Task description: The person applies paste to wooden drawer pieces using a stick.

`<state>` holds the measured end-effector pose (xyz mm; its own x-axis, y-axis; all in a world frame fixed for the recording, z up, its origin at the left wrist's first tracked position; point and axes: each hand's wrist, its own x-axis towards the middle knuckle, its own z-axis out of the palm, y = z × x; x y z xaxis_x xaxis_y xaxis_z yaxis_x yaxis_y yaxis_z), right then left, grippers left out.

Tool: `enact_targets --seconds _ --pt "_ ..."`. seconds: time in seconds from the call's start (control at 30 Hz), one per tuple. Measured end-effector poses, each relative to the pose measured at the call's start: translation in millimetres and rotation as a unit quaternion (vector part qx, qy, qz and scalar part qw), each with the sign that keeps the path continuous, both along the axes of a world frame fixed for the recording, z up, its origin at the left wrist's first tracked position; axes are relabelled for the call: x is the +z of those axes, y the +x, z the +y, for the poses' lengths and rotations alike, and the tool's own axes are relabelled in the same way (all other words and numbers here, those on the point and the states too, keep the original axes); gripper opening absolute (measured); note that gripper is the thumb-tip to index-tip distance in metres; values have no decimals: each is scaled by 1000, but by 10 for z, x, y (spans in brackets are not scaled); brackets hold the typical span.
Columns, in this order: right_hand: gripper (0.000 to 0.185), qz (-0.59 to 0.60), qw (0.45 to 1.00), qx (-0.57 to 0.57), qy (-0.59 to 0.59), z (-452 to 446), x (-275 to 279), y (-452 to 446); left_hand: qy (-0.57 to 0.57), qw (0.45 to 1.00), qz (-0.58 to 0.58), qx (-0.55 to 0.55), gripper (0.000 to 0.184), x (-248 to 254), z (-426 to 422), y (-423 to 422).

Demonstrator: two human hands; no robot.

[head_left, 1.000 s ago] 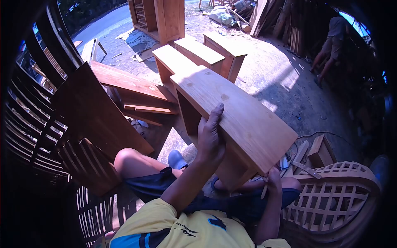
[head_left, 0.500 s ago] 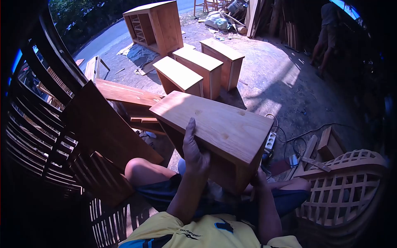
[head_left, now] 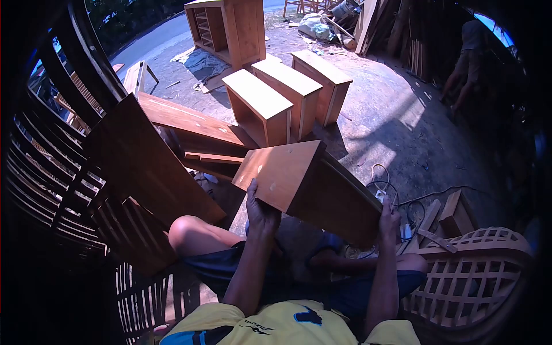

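Observation:
A wooden drawer (head_left: 339, 201) is held tilted above my lap, with its lighter wooden panel toward the left and a darker side toward the right. My left hand (head_left: 261, 210) grips its left lower edge, thumb up against the pale panel and the other fingers hidden beneath. At the drawer's right end, my right hand (head_left: 389, 221) is closed on the edge. Just beyond it, three similar wooden boxes with pale tops (head_left: 261, 95) stand side by side on the ground.
A wooden cabinet (head_left: 236, 31) stands at the back. Dark boards (head_left: 149, 167) and slatted furniture lean on the left. A power strip (head_left: 380, 195) with cables, wood pieces and a woven frame (head_left: 466, 276) lie right. A person (head_left: 468, 63) bends at the back right.
The drawer has been turned, so its broad pale face no longer points up and a darker side shows. My right hand has moved up and right along with its end.

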<state>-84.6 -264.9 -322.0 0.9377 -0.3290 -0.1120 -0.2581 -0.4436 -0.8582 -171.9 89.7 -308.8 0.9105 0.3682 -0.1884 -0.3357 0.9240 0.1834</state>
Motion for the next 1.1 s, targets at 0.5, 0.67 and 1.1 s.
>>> enact_targets --seconds 0.5,0.67,1.1 --pt "62 -84 985 -13 -153 433 -41 333 4 996 82 23 67 -806 171 -30" --pt "59 -71 982 -3 -178 495 -142 414 74 990 109 39 50 -663 163 -19" --pt "52 -69 965 -13 -253 323 -234 630 722 653 219 61 53 578 869 -123"
